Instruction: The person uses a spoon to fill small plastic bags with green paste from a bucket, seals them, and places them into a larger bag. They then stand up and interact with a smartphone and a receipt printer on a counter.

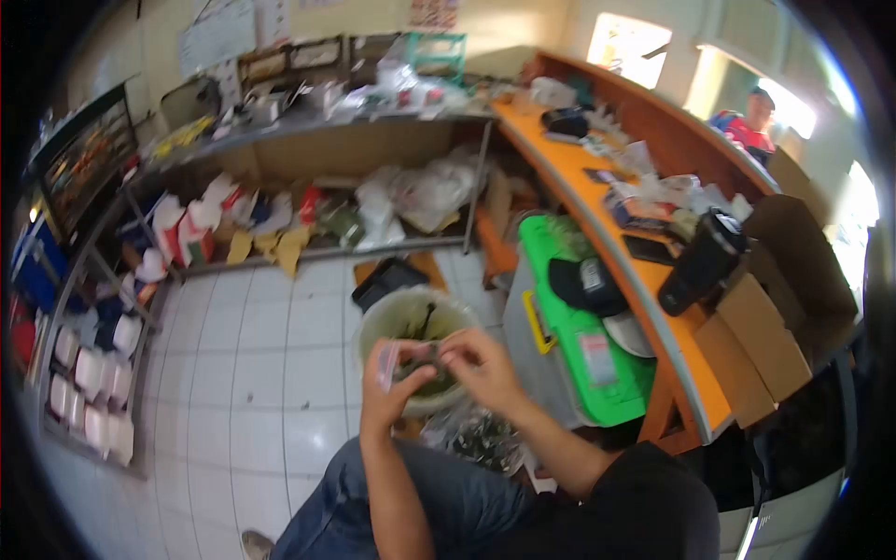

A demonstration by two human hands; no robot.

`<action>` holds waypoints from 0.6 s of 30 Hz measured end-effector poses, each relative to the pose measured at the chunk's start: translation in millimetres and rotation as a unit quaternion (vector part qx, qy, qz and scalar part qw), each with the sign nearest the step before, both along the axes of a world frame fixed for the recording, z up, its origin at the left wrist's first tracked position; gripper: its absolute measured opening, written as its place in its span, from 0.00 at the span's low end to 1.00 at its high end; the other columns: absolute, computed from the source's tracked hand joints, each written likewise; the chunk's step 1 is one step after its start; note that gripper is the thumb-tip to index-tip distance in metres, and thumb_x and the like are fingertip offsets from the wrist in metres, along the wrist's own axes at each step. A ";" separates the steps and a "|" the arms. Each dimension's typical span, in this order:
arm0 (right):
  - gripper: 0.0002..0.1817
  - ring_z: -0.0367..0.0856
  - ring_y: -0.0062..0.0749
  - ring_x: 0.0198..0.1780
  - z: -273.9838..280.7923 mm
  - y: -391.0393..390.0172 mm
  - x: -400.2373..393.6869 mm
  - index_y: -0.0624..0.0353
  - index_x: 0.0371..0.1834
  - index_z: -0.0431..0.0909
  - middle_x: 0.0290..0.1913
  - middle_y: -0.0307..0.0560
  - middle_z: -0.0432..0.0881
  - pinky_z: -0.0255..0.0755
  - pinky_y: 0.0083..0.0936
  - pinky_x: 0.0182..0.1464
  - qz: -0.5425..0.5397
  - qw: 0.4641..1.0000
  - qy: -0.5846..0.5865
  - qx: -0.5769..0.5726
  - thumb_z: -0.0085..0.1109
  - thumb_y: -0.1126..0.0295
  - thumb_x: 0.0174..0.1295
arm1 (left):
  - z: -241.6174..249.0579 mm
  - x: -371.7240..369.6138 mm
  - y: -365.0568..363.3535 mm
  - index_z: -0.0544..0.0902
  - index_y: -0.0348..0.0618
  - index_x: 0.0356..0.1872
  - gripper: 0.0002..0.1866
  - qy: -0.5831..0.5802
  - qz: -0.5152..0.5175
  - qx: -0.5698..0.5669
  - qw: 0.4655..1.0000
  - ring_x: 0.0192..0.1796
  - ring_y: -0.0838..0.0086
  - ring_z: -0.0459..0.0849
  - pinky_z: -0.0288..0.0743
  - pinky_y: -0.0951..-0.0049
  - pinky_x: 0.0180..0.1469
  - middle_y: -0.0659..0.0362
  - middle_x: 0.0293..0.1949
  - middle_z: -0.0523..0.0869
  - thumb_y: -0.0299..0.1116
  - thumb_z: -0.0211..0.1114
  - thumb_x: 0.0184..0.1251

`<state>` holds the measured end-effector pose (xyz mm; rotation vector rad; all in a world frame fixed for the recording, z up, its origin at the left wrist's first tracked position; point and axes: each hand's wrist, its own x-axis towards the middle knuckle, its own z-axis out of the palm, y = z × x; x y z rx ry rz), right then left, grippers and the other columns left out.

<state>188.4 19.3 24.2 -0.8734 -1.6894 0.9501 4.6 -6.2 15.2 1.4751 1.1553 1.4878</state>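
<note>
My left hand [394, 385] is closed round a small clear plastic bag [385, 364] with a pinkish edge. Close against it, my right hand [483, 366] has its fingertips pinched together at a small dark patch between the hands, too small to name. Both hands are over a pale round bucket [371, 320], whose inside holds dark greenish stuff and a thin dark stick-like piece [428, 315]. Below the right forearm, beside my knee, lies a clear plastic bag [481, 439] with dark pieces in it.
A grey bin with a green lid [598, 403] stands at right, a black cap [586, 285] on it. The orange counter [644, 308] carries a black tumbler [705, 261] and a cardboard box [761, 345]. Behind the bucket is a black tray [385, 282]. A person [751, 126] is beyond the counter.
</note>
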 end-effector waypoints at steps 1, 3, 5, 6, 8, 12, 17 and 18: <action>0.06 0.80 0.27 0.45 -3.1 0.9 4.6 0.64 0.43 0.80 0.43 0.44 0.79 0.74 0.23 0.48 0.009 1.000 0.005 0.000 0.60 0.76 0.65 | -1.2 2.5 -2.2 0.81 0.40 0.42 0.18 0.004 0.018 -0.016 1.000 0.48 0.72 0.83 0.75 0.71 0.53 0.58 0.43 0.86 0.31 0.79 0.53; 0.06 0.80 0.26 0.44 -8.0 5.8 8.7 0.65 0.43 0.80 0.43 0.43 0.79 0.74 0.23 0.49 0.035 0.999 0.019 0.006 0.59 0.76 0.66 | -1.5 4.6 2.1 0.82 0.40 0.39 0.14 -0.127 -0.032 -0.014 0.991 0.43 0.74 0.83 0.75 0.73 0.50 0.60 0.38 0.85 0.32 0.77 0.57; 0.07 0.80 0.24 0.44 -14.7 6.3 5.8 0.64 0.46 0.79 0.44 0.41 0.80 0.74 0.20 0.49 0.009 0.996 0.067 -0.065 0.60 0.77 0.66 | -3.1 2.1 5.5 0.81 0.39 0.38 0.13 -0.087 -0.011 -0.015 0.996 0.41 0.75 0.82 0.75 0.74 0.48 0.60 0.36 0.84 0.32 0.76 0.58; 0.07 0.80 0.24 0.44 -11.6 5.1 1.0 0.64 0.46 0.79 0.44 0.41 0.80 0.74 0.20 0.49 0.019 0.995 0.075 -0.070 0.60 0.77 0.66 | -4.6 -0.1 5.8 0.81 0.39 0.37 0.12 -0.054 -0.007 -0.015 0.998 0.39 0.76 0.82 0.75 0.74 0.47 0.61 0.35 0.84 0.31 0.76 0.59; 0.11 0.81 0.22 0.44 0.2 6.3 -4.8 0.63 0.50 0.75 0.42 0.41 0.81 0.74 0.18 0.48 -0.012 0.988 0.123 -0.093 0.60 0.80 0.66 | -6.5 -1.3 8.5 0.81 0.39 0.36 0.12 -0.052 0.012 -0.022 0.998 0.39 0.76 0.82 0.75 0.74 0.46 0.61 0.34 0.84 0.31 0.76 0.59; 0.12 0.80 0.21 0.43 -0.2 15.4 -8.7 0.63 0.50 0.72 0.41 0.42 0.81 0.74 0.18 0.48 -0.009 0.984 0.144 -0.100 0.61 0.80 0.66 | -11.6 0.0 10.4 0.80 0.39 0.35 0.11 -0.087 0.033 -0.037 0.995 0.38 0.76 0.83 0.76 0.74 0.45 0.60 0.33 0.85 0.31 0.75 0.60; 0.10 0.75 0.17 0.41 -6.3 20.5 -10.1 0.60 0.45 0.70 0.40 0.38 0.78 0.70 0.17 0.47 -0.021 0.996 0.074 -0.040 0.60 0.79 0.66 | -7.3 -0.3 9.9 0.79 0.39 0.34 0.11 -0.125 0.062 -0.010 0.990 0.36 0.76 0.84 0.77 0.75 0.44 0.59 0.34 0.87 0.29 0.75 0.60; 0.09 0.74 0.16 0.41 -7.6 21.1 -10.1 0.59 0.44 0.69 0.39 0.37 0.77 0.69 0.17 0.47 -0.014 0.997 0.072 -0.030 0.60 0.79 0.67 | -8.0 -0.1 10.3 0.78 0.39 0.34 0.11 -0.132 0.054 -0.015 0.990 0.36 0.76 0.83 0.76 0.75 0.43 0.59 0.34 0.87 0.29 0.74 0.60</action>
